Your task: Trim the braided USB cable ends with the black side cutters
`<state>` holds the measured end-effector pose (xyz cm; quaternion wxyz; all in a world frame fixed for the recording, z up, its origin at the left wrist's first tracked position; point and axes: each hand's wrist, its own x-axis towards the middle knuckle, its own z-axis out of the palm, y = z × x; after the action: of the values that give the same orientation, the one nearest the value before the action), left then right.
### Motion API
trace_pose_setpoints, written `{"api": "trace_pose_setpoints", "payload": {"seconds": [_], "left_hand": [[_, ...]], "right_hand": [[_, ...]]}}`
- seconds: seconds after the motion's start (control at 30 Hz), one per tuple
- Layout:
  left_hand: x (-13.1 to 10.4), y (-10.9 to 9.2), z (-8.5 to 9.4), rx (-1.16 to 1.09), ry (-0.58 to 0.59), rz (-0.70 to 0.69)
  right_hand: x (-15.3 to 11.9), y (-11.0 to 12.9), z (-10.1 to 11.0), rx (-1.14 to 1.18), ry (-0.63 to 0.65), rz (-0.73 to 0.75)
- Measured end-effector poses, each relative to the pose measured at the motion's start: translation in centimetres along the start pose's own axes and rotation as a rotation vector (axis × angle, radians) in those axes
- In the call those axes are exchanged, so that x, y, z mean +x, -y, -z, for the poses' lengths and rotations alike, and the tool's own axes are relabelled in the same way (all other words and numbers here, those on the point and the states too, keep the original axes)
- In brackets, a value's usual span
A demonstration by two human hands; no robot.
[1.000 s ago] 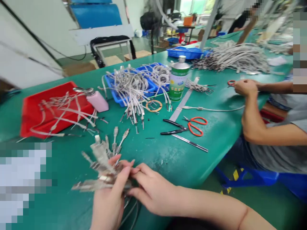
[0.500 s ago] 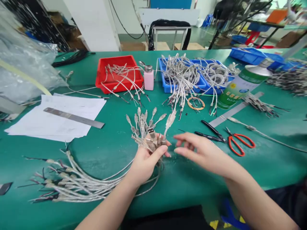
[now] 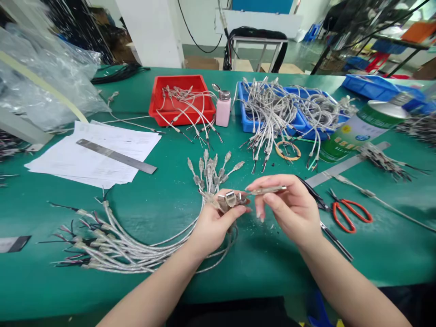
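Observation:
My left hand (image 3: 218,218) is closed round a bunch of USB cables near the middle of the bench. Several metal-ended plugs (image 3: 230,198) poke out between its thumb and fingers. Just to the right, my right hand (image 3: 289,204) pinches one USB connector (image 3: 269,190) between thumb and fingers, lying sideways with its tip to the right. Behind the left hand, more clear-moulded connectors (image 3: 211,170) fan out on the green surface. Grey braided cables (image 3: 146,254) curve away leftward to stripped ends with dark wires (image 3: 76,245).
A red tray (image 3: 184,119) and blue trays (image 3: 250,125) of cables stand behind, with a pink bottle (image 3: 223,109) between. Red-handled snips (image 3: 352,213), black-handled pliers (image 3: 315,193) and a green can (image 3: 357,131) are right. Papers (image 3: 102,163) under a steel ruler (image 3: 116,156) lie left.
My right hand has closed on the connector that stood upright from my left hand, tipping it over to the right. My left hand keeps its hold; the view has shifted slightly.

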<state>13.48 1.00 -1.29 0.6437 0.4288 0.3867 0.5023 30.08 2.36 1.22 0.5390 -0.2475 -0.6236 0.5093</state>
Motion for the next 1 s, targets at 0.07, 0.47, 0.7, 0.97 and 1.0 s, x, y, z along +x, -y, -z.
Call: {"api": "trace_pose_setpoints", "payload": {"seconds": [0.07, 0.47, 0.7, 0.97, 1.0], "left_hand": [[0.3, 0.5, 0.2, -0.006, -0.078, -0.032], [-0.2, 1.8, 0.9, -0.008, -0.217, -0.064], [-0.6, 1.1, 0.6, 0.030, -0.189, -0.046], [-0.6, 0.8, 0.5, 0.091, -0.180, -0.091], [-0.5, 0.9, 0.5, 0.085, -0.188, -0.092]], "right_hand": [[-0.3, -0.3, 0.2, -0.063, -0.027, 0.082], [0.0, -1.5, 0.7, -0.540, 0.038, 0.133], [0.0, -1.8, 0.6, -0.550, 0.061, 0.187], [-0.1, -2.0, 0.7, -0.541, 0.075, 0.176], [-0.1, -2.0, 0.7, -0.540, 0.078, 0.173]]}}
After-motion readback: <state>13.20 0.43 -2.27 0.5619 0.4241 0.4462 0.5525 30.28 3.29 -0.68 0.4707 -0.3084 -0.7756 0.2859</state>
